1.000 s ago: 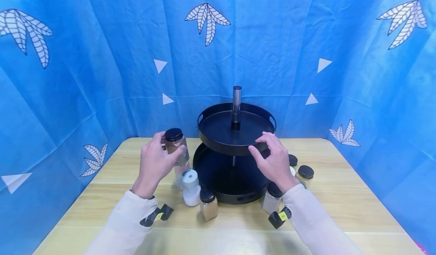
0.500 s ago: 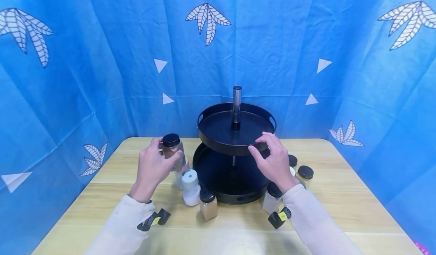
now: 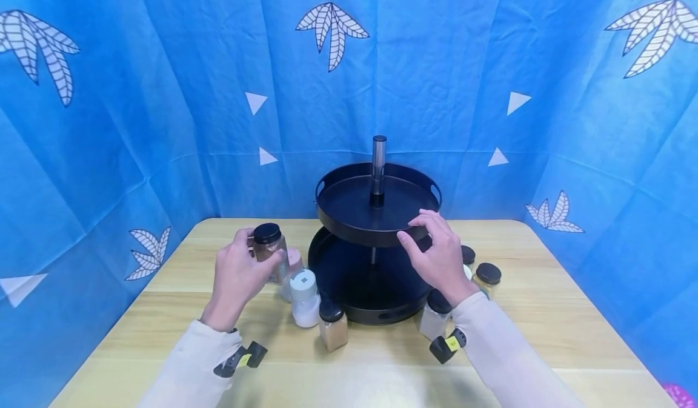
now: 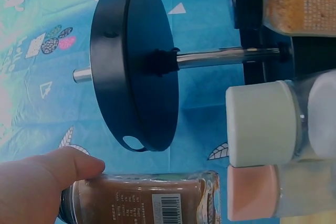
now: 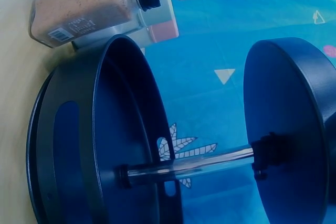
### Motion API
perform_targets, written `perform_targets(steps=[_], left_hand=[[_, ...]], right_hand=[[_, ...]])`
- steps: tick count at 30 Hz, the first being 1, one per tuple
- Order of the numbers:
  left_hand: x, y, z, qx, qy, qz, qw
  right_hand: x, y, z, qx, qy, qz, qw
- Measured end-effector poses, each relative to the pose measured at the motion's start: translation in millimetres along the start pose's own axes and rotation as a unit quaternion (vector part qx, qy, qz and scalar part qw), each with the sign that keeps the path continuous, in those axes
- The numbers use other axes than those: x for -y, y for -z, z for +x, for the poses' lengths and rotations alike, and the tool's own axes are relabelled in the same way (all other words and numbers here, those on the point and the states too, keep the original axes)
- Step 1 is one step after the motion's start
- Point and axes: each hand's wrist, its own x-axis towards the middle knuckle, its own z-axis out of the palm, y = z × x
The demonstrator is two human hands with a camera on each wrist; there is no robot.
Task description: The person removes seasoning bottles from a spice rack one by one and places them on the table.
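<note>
My left hand [image 3: 235, 277] grips a black-lidded glass spice jar [image 3: 271, 259] of brown powder, upright over the table's left side. In the left wrist view, the jar's label [image 4: 167, 208] has a barcode, and the thumb [image 4: 79, 163] lies along its shoulder. A black two-tier round rack stands at the centre, its upper tray [image 3: 351, 231] on a metal post [image 3: 378, 167] above the lower tray [image 3: 376, 318]. My right hand [image 3: 438, 256] pinches the front right rim of the upper tray, thumb outside and fingers over the edge.
Left of the rack stand a pink-capped jar [image 3: 295, 259], a pale-capped jar [image 3: 303, 302] and a black-lidded jar of tan powder [image 3: 334, 329]. Several jars stand at the right, including a black-lidded one [image 3: 434, 320] and another [image 3: 488, 276]. Blue curtain surrounds the wooden table [image 3: 545, 323].
My left hand has lowered the spice jar and moved it a little to the left, uncovering more of the pink-capped jar. My right hand has stayed at the tray rim.
</note>
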Motion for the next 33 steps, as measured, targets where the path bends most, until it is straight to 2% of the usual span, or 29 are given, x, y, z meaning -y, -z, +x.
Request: perform_targets(steps=[4, 15, 26, 33], left_hand=[[4.0, 1.0, -1.8, 0.008, 0.008, -0.006, 0.9999], [17.8, -1.1, -5.5, 0.013, 0.02, 0.015, 0.9996], [33.2, -10.7, -11.2, 0.021, 0.013, 0.021, 0.9995], [41.5, -16.7, -15.0, 0.044, 0.024, 0.028, 0.9984]], right_hand=[[0.4, -0.5, -0.2, 0.001, -0.005, -0.003, 1.0], [2.7, 0.7, -0.9, 0.002, -0.009, -0.008, 0.9999], [3.8, 0.1, -1.6, 0.002, -0.009, -0.005, 0.9999], [4.9, 0.2, -1.9, 0.001, -0.009, -0.004, 1.0]])
